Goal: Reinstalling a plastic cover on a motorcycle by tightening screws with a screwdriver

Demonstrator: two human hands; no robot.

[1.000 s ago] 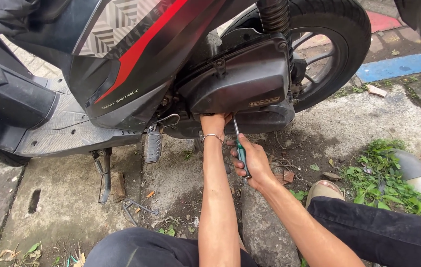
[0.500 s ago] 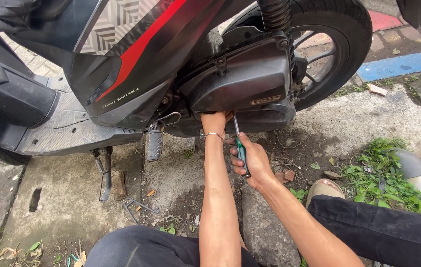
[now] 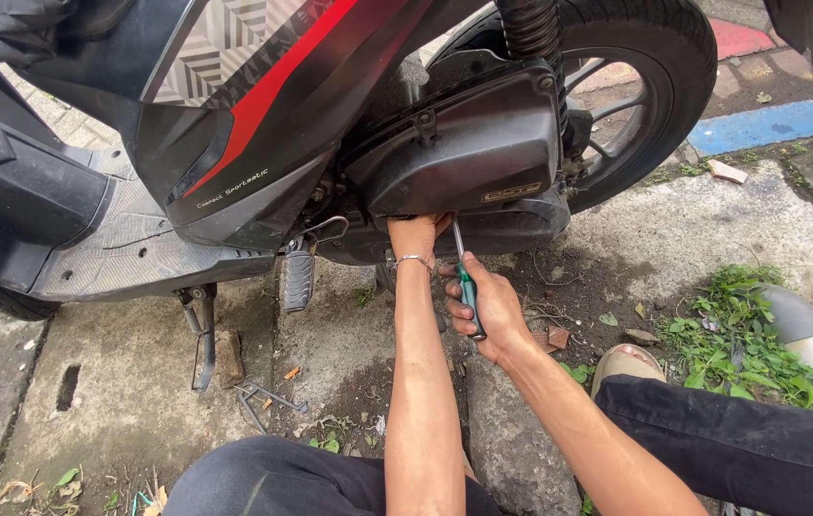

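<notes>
Barely anything moved since earlier frame: our left hand [image 3: 416, 234] still reaches under black engine cover [image 3: 468, 153], fingers hidden, grip cannot tell. Our right hand [image 3: 487, 311] stays closed round green-handled screwdriver [image 3: 466, 287], tip up at scooter's underside. Risk we judge: steep angle, tip slips off fastener, jabs left fingers.
</notes>
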